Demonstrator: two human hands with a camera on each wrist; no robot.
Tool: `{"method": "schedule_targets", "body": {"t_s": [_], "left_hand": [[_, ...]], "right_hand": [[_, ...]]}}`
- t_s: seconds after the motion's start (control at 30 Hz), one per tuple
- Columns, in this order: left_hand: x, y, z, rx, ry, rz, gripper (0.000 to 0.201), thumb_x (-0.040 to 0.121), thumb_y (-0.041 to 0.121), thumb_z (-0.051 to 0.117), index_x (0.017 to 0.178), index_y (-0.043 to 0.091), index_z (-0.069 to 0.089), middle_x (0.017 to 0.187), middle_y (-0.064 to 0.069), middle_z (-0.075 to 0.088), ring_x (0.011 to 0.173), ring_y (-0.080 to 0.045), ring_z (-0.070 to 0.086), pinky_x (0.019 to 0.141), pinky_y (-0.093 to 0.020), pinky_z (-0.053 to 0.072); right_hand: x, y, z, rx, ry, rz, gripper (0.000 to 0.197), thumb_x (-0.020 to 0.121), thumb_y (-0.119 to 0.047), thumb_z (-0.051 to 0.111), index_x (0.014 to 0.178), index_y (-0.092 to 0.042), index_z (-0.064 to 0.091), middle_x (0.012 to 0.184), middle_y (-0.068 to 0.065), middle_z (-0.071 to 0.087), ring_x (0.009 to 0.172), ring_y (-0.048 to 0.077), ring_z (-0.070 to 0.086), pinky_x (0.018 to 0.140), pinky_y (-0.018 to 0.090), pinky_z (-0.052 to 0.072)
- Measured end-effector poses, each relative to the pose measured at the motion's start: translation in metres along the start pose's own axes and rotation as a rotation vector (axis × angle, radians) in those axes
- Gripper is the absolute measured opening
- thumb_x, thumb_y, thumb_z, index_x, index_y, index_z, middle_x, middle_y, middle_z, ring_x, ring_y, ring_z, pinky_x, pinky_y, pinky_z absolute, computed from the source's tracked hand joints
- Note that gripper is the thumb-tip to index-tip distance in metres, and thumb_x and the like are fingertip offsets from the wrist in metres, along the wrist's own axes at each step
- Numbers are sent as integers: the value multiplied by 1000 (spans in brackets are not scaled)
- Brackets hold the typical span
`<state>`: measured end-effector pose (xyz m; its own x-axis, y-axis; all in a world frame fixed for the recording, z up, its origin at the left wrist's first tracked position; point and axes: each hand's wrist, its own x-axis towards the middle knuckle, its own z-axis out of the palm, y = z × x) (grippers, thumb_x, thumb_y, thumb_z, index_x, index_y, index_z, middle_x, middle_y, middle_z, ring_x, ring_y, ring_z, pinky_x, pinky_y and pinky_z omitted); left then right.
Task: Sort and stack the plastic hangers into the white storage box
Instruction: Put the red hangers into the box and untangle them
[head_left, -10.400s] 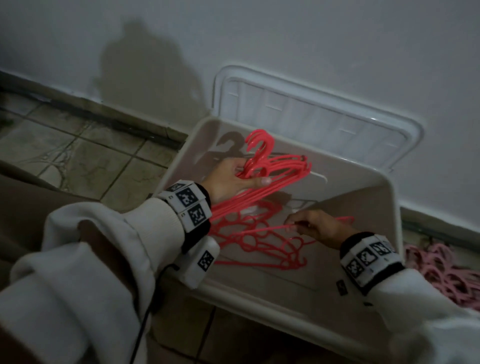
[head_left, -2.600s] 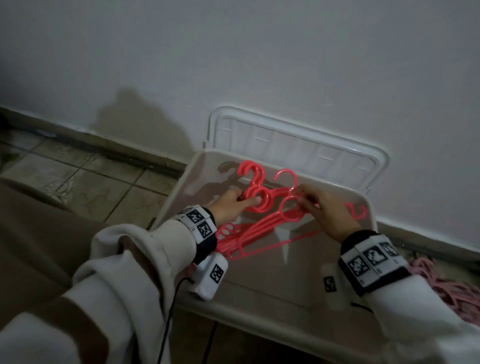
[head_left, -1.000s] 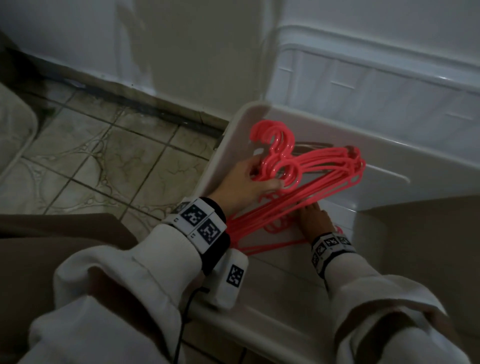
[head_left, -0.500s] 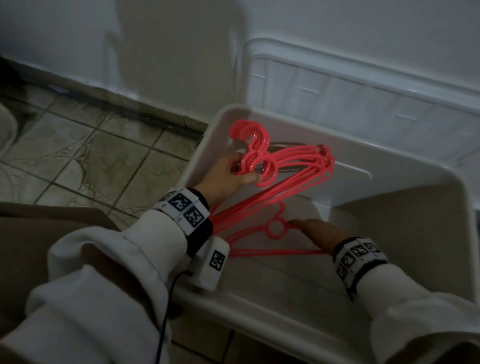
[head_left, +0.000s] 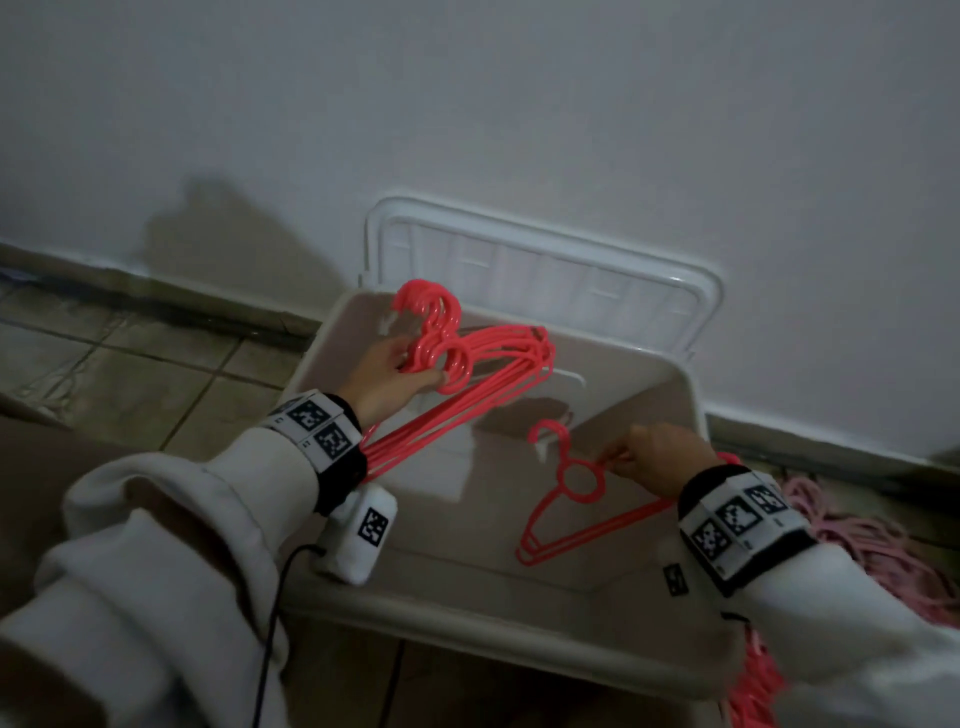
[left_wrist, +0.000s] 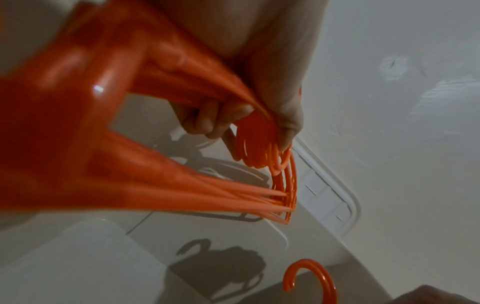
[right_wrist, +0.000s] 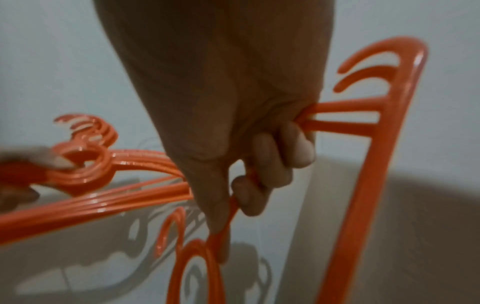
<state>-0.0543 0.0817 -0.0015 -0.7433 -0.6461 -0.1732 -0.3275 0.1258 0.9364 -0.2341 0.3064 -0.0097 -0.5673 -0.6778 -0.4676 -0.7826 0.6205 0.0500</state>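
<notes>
While the left hand (head_left: 387, 371) grips a red hanger bundle (head_left: 483, 364) over the white storage box (head_left: 519, 608), the right hand (head_left: 652, 457) pinches two hangers (head_left: 576, 499); hooks may snag when merging.

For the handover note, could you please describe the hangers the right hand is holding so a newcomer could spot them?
Find the white storage box against the wall. Over its right half, the right hand pinches a small pair of coral hangers. Unlike the thick bundle gripped by the left hand, it is just two, hooks upward.
</notes>
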Motion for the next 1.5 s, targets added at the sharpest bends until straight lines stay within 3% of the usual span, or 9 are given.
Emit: {"method": "schedule_targets", "body": {"t_s": [0.07,0.2,0.3,0.47,0.7,0.83,1.23,1.37,1.5], "left_hand": [[-3,8,1,30,6,34,18,81,3,67,97,9,62,75,7,60,68,1,52,56,1,38],[-10,21,1,14,34,80,31,83,5,65,114,3,59,97,-2,62,73,2,52,86,-18,49],[-17,29,-2,134,63,165,20,82,7,67,101,3,62,83,3,61,68,-1,54,67,-3,44],[-21,27,3,85,68,158,34,84,5,65,117,3,57,103,-3,62,73,6,48,79,-9,45],[-19,16,7,106,42,111,35,83,8,66,117,2,58,108,-11,64,77,-1,52,75,-6,39],[-17,13,9,83,-14,73,29,82,12,68,110,4,63,95,-5,67,78,-7,59,81,-19,49],[-20,15,25,-3,-125,9,30,81,8,68,110,5,61,98,-2,65,91,-10,60,78,-14,43],[-25,20,29,-11,-196,-5,25,85,14,65,109,6,60,78,4,60,52,10,54,52,-3,40],[-28,21,26,-3,-282,-34,24,85,32,63,107,24,64,101,5,69,93,-8,63,88,-24,47]], "right_hand": [[-12,5,-6,-6,60,26,29,92,-37,47,118,-35,60,118,3,63,111,25,58,90,33,47],[-32,17,-13,38,131,28,29,94,-23,41,122,-22,52,115,11,63,107,30,58,88,37,46],[-52,16,-21,99,207,51,29,98,-28,35,124,-22,46,114,14,62,106,33,58,82,36,43],[-73,2,-33,-80,380,91,37,90,-61,32,79,-29,47,91,1,69,91,24,64,63,27,33],[-58,5,-19,-297,260,-9,46,91,-57,36,60,-23,34,94,0,68,93,23,64,64,27,35],[-50,17,-5,-353,135,-19,33,96,-46,37,99,-22,60,111,-1,64,104,23,61,78,31,45],[-46,29,-22,594,529,-488,26,89,-38,43,84,-16,54,77,-5,53,71,7,50,66,17,39],[-30,-2,-34,618,562,-599,15,91,-18,45,87,-10,57,78,-17,47,74,-11,46,71,4,34],[-12,-26,-34,601,563,-622,33,90,-27,41,86,1,58,84,0,55,78,4,44,75,7,32]]}}
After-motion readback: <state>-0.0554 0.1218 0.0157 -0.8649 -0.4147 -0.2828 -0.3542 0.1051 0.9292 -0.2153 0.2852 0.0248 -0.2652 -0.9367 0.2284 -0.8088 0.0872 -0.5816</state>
